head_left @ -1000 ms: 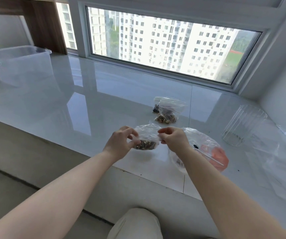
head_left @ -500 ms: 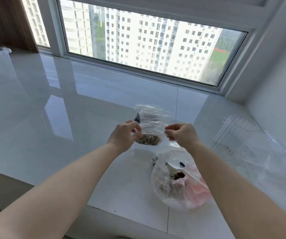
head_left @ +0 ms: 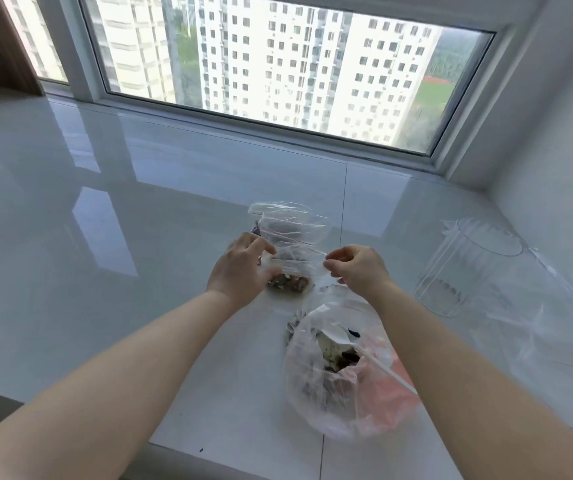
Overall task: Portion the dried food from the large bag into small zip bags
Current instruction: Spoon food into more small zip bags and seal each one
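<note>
Since a moment ago the hands have drawn further apart along the top of the small zip bag (head_left: 290,271): the left hand (head_left: 240,270) pinches its left top corner with curled fingers, the right hand (head_left: 356,271) pinches the right end of the strip between thumb and forefinger. The bag hangs just above the counter (head_left: 105,271) with dried food in its bottom, in front of earlier filled bags (head_left: 288,225), so this portion looks sealed or nearly so and ready to set down. The large bag (head_left: 344,375) lies open just nearer, still holding food
</note>
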